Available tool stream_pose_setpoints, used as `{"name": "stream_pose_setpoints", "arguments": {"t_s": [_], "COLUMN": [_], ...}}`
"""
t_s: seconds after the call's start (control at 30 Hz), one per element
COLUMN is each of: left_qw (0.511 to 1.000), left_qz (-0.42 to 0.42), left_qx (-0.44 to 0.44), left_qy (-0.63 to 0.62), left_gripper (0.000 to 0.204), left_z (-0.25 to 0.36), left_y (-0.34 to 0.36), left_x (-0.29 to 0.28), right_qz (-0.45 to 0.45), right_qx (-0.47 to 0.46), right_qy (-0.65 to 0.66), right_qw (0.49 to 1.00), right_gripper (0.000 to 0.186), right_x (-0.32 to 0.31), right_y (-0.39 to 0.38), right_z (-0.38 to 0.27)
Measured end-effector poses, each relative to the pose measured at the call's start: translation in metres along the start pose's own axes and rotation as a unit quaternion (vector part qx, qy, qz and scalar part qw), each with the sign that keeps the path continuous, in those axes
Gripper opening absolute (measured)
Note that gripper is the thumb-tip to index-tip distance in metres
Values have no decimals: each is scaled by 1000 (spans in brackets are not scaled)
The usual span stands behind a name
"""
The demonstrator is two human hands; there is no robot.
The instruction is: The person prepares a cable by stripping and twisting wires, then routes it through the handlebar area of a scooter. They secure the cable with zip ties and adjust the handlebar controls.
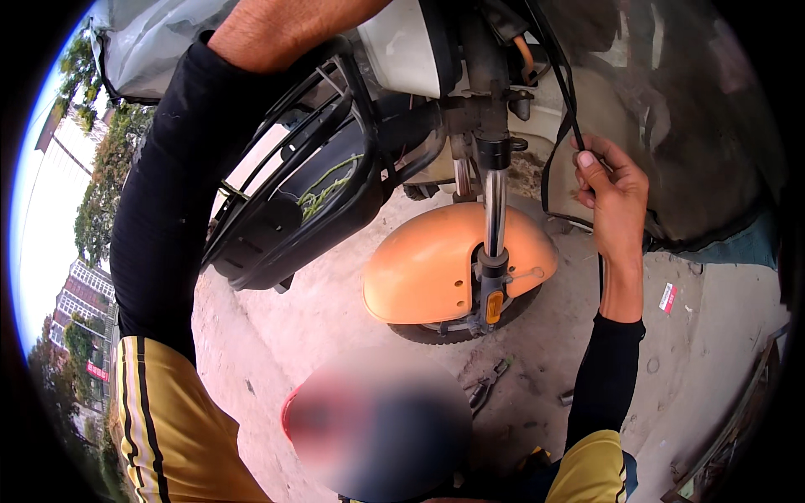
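Observation:
My right hand (612, 184) pinches a thin black cord (575, 126) between thumb and fingers, to the right of a scooter's front fork (495, 205). The cord runs down from the top edge, and a black strap-like loop (546, 180) hangs beside it. My left forearm (289, 29) reaches up over the black basket (293, 214); the left hand itself is out of the picture. Below the fork sits the orange front mudguard (419, 264) over the wheel (444, 337). An orange reflector (495, 307) is fixed at the fork's lower end.
Pliers (489, 387) lie on the dusty ground below the wheel. A blurred rounded shape (381, 427) fills the lower middle. Dark sheeting (688, 142) hangs at the right. Green string (327, 193) lies in the basket. A red-and-white packet (667, 298) is on the ground.

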State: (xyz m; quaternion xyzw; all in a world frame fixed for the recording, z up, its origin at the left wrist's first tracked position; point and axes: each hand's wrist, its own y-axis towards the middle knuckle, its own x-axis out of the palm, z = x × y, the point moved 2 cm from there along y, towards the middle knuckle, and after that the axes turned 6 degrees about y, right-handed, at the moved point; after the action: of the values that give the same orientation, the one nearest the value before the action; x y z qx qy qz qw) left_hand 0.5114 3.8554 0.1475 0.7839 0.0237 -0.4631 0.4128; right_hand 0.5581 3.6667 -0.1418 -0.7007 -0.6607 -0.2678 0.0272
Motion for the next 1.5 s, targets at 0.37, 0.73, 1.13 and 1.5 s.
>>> {"name": "stream_pose_setpoints", "arguments": {"t_s": [0.37,0.73,1.13,1.5], "left_qw": [988,964,963,982], "left_qz": [26,-6,-48,-91], "left_qx": [131,102,4,-25], "left_qy": [-75,-245,-265,-165], "left_gripper": [37,52,50,50], "left_z": [-30,-29,-19,-10], "left_y": [9,8,10,-12], "left_x": [6,20,6,0], "right_qz": [74,74,-19,-91], "right_qx": [-173,-113,-126,11], "right_qy": [-298,-240,-45,208], "right_qw": [936,961,991,974], "right_gripper": [23,22,23,24], "right_x": [6,20,25,31], "right_y": [0,29,90,76], "right_z": [-46,-33,12,18]}}
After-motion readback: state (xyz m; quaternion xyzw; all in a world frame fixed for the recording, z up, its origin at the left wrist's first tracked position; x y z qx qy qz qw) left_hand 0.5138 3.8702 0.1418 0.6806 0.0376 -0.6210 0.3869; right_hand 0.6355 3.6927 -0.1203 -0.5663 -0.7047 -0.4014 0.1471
